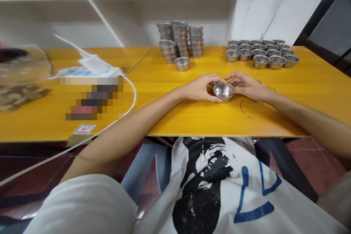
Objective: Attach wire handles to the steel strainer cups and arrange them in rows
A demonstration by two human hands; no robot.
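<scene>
A small perforated steel strainer cup [223, 91] stands on the yellow table [192, 117] in front of me. My left hand [201, 87] curls round its left side, fingers closed on the rim. My right hand [246, 85] grips its right side, thumb and fingers pinched at the rim. Thin wire rings [246, 111] lie on the table just right of the cup, partly under my right hand.
Stacks of the same steel cups [179, 40] stand at the back centre, one single cup [182, 64] before them. Several single cups in rows [260, 53] sit back right. A white cable [131, 91] and power strip [90, 69] lie to the left. A plastic bag [19, 76] sits far left.
</scene>
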